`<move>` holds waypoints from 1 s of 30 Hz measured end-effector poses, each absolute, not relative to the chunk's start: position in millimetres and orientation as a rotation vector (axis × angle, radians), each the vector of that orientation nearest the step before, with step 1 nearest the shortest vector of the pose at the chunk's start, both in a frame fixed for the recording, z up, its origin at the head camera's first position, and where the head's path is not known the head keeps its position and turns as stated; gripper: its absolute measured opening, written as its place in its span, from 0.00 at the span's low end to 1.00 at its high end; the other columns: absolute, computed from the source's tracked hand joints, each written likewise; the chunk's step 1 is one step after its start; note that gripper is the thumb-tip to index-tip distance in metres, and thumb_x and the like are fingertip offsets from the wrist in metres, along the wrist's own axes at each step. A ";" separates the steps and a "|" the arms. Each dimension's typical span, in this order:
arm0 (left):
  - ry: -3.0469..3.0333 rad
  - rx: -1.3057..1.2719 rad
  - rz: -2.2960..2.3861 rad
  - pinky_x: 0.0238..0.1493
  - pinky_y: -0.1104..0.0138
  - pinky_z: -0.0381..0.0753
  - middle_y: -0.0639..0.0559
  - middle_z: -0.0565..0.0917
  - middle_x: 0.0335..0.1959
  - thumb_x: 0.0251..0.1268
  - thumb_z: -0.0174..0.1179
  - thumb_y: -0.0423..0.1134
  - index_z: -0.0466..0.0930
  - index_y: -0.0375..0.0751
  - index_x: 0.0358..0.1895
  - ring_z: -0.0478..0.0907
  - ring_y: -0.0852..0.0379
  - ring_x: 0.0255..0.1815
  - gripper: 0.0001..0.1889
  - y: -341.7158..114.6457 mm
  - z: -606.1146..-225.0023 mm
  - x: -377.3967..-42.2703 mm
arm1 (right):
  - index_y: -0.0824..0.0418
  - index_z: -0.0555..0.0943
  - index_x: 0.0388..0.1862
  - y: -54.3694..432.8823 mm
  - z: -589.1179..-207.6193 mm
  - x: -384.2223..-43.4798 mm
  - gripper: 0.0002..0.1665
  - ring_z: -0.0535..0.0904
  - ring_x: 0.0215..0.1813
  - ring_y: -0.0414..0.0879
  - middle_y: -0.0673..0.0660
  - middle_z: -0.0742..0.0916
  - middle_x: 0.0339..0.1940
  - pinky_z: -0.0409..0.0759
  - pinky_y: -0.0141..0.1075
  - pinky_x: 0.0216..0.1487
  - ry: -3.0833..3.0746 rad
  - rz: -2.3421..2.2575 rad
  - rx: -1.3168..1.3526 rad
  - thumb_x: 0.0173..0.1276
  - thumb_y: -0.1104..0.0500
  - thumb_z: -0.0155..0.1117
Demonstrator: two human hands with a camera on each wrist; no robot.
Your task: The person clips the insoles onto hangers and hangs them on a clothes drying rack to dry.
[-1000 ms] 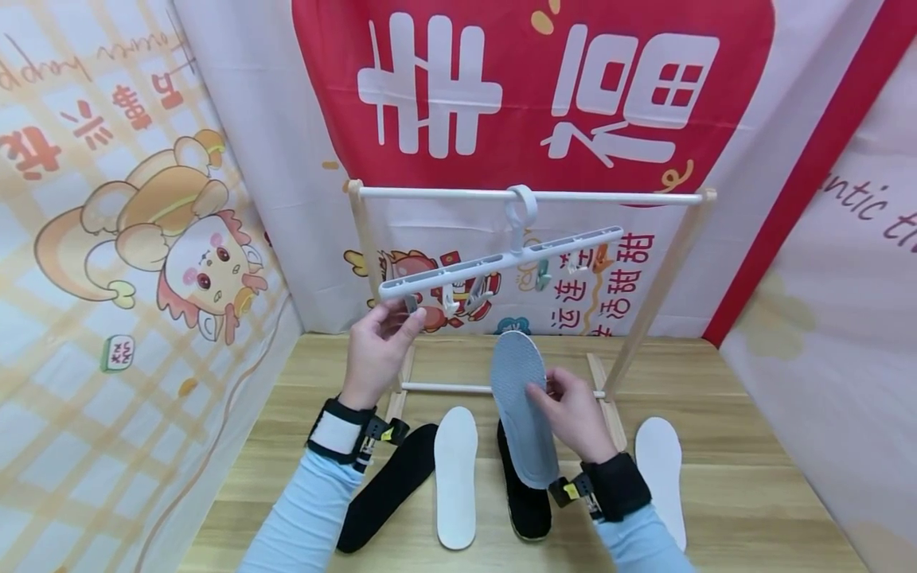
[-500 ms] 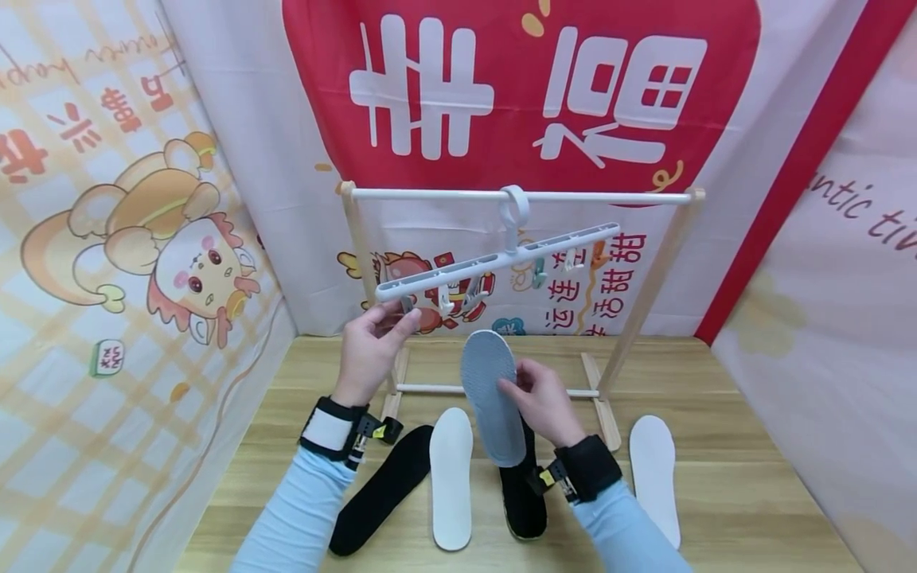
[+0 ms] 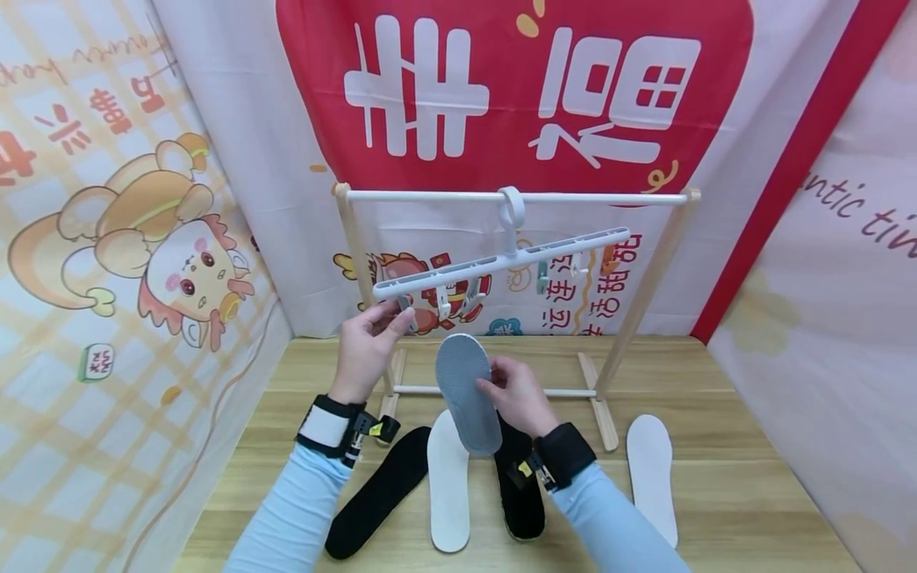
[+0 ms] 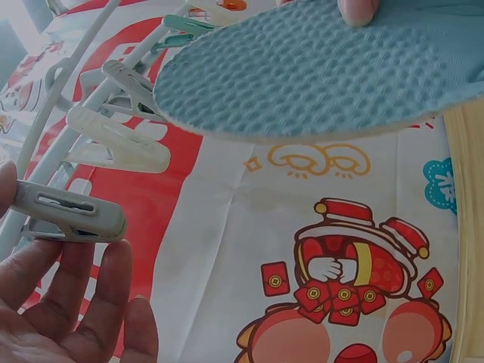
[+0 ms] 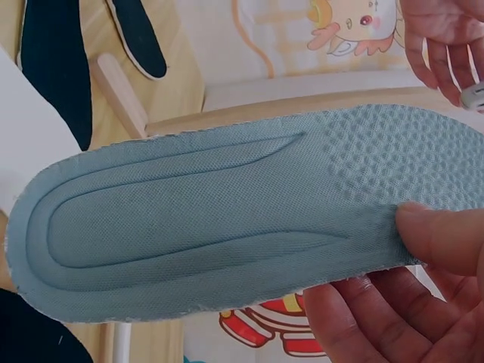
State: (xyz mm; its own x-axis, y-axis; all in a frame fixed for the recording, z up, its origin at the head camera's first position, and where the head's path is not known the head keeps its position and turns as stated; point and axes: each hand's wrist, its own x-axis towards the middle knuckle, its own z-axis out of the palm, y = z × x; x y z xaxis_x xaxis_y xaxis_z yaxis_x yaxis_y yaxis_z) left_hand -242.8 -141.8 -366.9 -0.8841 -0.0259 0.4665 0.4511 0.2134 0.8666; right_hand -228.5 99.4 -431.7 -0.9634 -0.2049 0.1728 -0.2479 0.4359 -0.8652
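Observation:
My right hand [image 3: 521, 395] pinches a grey-blue insole [image 3: 466, 394] by its edge, thumb on the textured face and fingers behind. The insole is raised in front of the rack, toe end up. My left hand [image 3: 367, 350] pinches a grey clip [image 4: 72, 214] at the low left end of a white clip hanger [image 3: 501, 261]. That hanger tilts down to the left, its hook over the rack's top bar [image 3: 430, 196]. More clips hang along it, among them a cream clip [image 4: 117, 141] and a green clip [image 4: 185, 26].
On the wooden table [image 3: 573, 509] lie a black insole [image 3: 380, 493], a white insole [image 3: 448, 493], another black insole [image 3: 523, 501] partly hidden by my right wrist, and a second white insole [image 3: 652, 477] at the right. The rack's wooden post [image 3: 645, 294] stands behind.
My right hand has carried the grey-blue insole leftward, closer to the left hand. The left hand keeps its hold on the clip. The hanger's right end has swung slightly.

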 end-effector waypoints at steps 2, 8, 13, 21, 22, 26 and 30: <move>-2.112 -0.391 -1.717 0.47 0.69 0.82 0.41 0.84 0.52 0.65 0.67 0.48 0.81 0.33 0.57 0.83 0.51 0.48 0.25 -141.4 -366.5 -242.5 | 0.59 0.82 0.41 96.1 -431.0 -229.3 0.05 0.80 0.38 0.45 0.53 0.85 0.36 0.83 0.40 0.40 -2.639 1.596 0.410 0.68 0.66 0.67; -2.109 -0.378 -1.716 0.48 0.69 0.82 0.43 0.85 0.52 0.65 0.68 0.48 0.83 0.34 0.56 0.84 0.52 0.49 0.23 -140.6 -365.8 -241.8 | 0.58 0.82 0.41 88.5 -431.5 -230.4 0.05 0.80 0.38 0.45 0.53 0.85 0.37 0.83 0.40 0.41 -2.673 1.563 0.413 0.68 0.65 0.67; -2.108 -0.369 -1.722 0.49 0.69 0.81 0.44 0.85 0.52 0.64 0.68 0.47 0.83 0.34 0.55 0.83 0.53 0.50 0.23 -140.2 -365.3 -241.9 | 0.58 0.82 0.45 83.6 -429.5 -232.0 0.07 0.81 0.40 0.46 0.53 0.85 0.40 0.84 0.41 0.43 -2.700 1.566 0.413 0.68 0.64 0.67; -2.069 -0.376 -1.779 0.47 0.69 0.82 0.40 0.85 0.50 0.64 0.69 0.41 0.83 0.30 0.53 0.84 0.53 0.49 0.20 -139.0 -361.2 -244.3 | 0.60 0.82 0.47 74.3 -426.4 -237.0 0.09 0.82 0.42 0.46 0.55 0.85 0.41 0.84 0.41 0.44 -2.700 1.542 0.472 0.69 0.64 0.66; -2.067 -0.377 -1.784 0.47 0.69 0.82 0.39 0.85 0.50 0.64 0.69 0.41 0.83 0.30 0.53 0.84 0.53 0.49 0.20 -139.0 -360.5 -244.2 | 0.60 0.82 0.47 73.4 -426.2 -237.4 0.09 0.82 0.42 0.46 0.55 0.85 0.41 0.84 0.41 0.44 -2.702 1.541 0.473 0.69 0.64 0.66; -2.086 -0.385 -1.779 0.48 0.67 0.82 0.40 0.85 0.50 0.64 0.68 0.44 0.83 0.31 0.54 0.84 0.52 0.49 0.21 -139.6 -360.0 -243.1 | 0.60 0.82 0.48 70.9 -423.3 -237.0 0.09 0.82 0.42 0.46 0.55 0.86 0.42 0.84 0.42 0.45 -2.714 1.558 0.475 0.69 0.64 0.66; -2.092 -0.387 -1.778 0.48 0.67 0.82 0.41 0.86 0.49 0.64 0.68 0.45 0.83 0.30 0.53 0.85 0.52 0.49 0.22 -140.0 -360.3 -243.4 | 0.60 0.82 0.49 69.5 -420.6 -235.7 0.10 0.82 0.43 0.47 0.55 0.86 0.43 0.84 0.43 0.46 -2.721 1.589 0.481 0.70 0.63 0.65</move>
